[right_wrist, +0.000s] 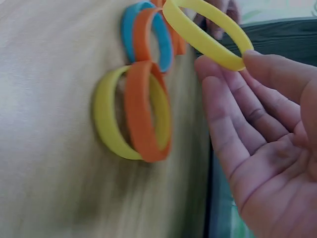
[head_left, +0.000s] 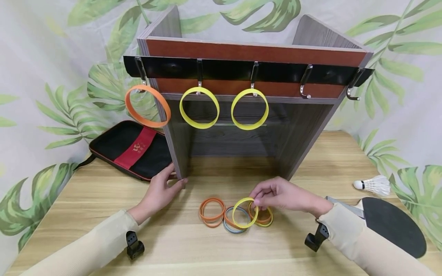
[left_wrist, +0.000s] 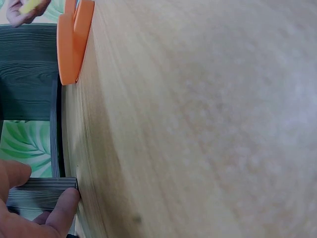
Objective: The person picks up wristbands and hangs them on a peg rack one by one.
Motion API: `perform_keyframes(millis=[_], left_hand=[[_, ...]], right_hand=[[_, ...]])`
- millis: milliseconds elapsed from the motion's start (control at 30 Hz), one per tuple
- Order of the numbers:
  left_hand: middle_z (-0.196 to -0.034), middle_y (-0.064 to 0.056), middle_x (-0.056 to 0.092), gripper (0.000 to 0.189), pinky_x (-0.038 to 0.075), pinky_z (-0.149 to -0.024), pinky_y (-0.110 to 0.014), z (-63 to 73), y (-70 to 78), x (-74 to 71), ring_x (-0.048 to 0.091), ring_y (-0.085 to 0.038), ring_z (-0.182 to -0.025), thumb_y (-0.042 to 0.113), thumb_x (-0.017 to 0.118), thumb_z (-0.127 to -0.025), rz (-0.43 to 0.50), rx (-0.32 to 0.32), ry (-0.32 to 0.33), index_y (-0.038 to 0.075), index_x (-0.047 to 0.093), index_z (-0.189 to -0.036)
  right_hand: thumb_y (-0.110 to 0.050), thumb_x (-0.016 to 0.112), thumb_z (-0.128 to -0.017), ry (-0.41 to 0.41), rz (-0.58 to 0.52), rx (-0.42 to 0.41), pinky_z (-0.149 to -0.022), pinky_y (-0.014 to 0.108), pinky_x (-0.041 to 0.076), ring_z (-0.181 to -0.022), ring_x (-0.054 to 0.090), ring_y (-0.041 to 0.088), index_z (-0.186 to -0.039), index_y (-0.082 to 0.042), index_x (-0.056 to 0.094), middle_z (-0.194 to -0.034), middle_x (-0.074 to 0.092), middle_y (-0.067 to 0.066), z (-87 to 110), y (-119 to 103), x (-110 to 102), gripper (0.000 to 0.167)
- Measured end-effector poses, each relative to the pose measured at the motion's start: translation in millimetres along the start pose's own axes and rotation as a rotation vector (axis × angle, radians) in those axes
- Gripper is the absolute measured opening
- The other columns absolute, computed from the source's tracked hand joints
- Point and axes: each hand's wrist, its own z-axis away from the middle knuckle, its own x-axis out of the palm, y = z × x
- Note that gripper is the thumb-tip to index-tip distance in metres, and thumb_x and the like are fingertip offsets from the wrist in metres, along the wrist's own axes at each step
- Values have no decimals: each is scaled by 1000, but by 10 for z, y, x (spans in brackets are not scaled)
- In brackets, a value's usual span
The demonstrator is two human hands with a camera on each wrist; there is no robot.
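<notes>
My right hand [head_left: 281, 194] pinches a yellow silicone wristband [right_wrist: 198, 37] between thumb and fingertips, held over the loose bands on the table. Beneath it lie an orange wristband [right_wrist: 138, 109] leaning on a yellow one [right_wrist: 105, 114], and a blue wristband [right_wrist: 128, 37] with an orange one against it. Just left are stacked orange wristbands [head_left: 213, 225]. My left hand [head_left: 160, 193] grips the lower front edge of the grey wooden stand's left side panel [head_left: 172, 149], thumb on one face and fingers on the other.
Across the stand's front runs a black hook rail [head_left: 228, 71]. One orange band [head_left: 152, 124] and two yellow bands [head_left: 200, 125] hang from its left hooks; the two right hooks are bare. A black case [head_left: 107, 142] lies left; a shuttlecock [head_left: 378, 185] and black paddle [head_left: 393, 224] lie right.
</notes>
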Motion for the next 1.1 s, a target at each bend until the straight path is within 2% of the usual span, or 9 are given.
perform_keyframes(millis=[100, 233, 333, 433, 533, 667, 867, 1100], left_hand=[[-145, -27, 61, 55, 56, -102, -62, -5, -10, 0, 69, -44, -119, -3, 72, -94, -3, -1, 0, -3, 53, -147], [-146, -27, 60, 56, 56, -103, -62, -11, -9, -1, 69, -45, -120, -3, 72, -94, -6, -4, -3, -3, 53, -147], [-147, -27, 60, 56, 56, -103, -63, -8, -11, 0, 69, -45, -120, -3, 71, -94, -4, -5, -8, -3, 53, -147], [-146, -27, 60, 55, 56, -103, -63, -5, -17, -1, 69, -44, -119, -3, 71, -94, -3, -3, -7, -3, 53, -147], [-146, -27, 61, 55, 56, -103, -63, -4, -20, -3, 70, -44, -119, -3, 72, -94, -6, -2, -6, -3, 53, -147], [-147, -27, 60, 56, 56, -103, -63, -8, -13, -5, 69, -44, -119, -3, 72, -95, -5, -6, -10, -2, 52, -148], [-147, -27, 60, 56, 55, -104, -64, -15, 4, -7, 69, -45, -120, -3, 72, -95, -1, -13, -15, -3, 52, -147], [-148, -27, 59, 56, 55, -104, -63, -15, -10, -3, 68, -44, -121, -3, 72, -95, -2, -16, -19, -2, 52, -148]], right_hand=[[-9, 68, -101, 25, -37, -33, -80, 34, 67, -85, 75, 13, -120, 15, 65, -106, 74, 31, 14, -64, -58, 30], [-6, 67, -101, 63, -80, -107, -79, 37, 67, -82, 76, 12, -119, 16, 63, -99, 79, 5, 53, -180, -138, 29], [-1, 65, -101, 95, -98, -174, -78, 36, 67, -83, 76, 11, -118, 18, 60, -100, 79, -4, 106, -299, -208, 26], [0, 63, -102, 142, -66, -216, -75, 33, 67, -84, 76, 13, -118, 14, 61, -103, 80, -2, 170, -452, -288, 21], [2, 62, -101, 197, -59, -231, -73, 32, 66, -86, 78, 15, -118, 4, 65, -106, 80, 0, 240, -622, -356, 17], [9, 59, -100, 255, -112, -315, -77, 32, 67, -90, 79, 14, -117, -5, 68, -106, 81, 1, 311, -820, -411, 23], [18, 51, -100, 337, -248, -532, -83, 33, 67, -100, 78, 17, -115, -2, 66, -108, 80, 9, 385, -1030, -458, 29], [24, 40, -100, 371, -512, -755, -91, 39, 66, -108, 76, 29, -118, 12, 58, -113, 75, 22, 435, -1168, -530, 28]])
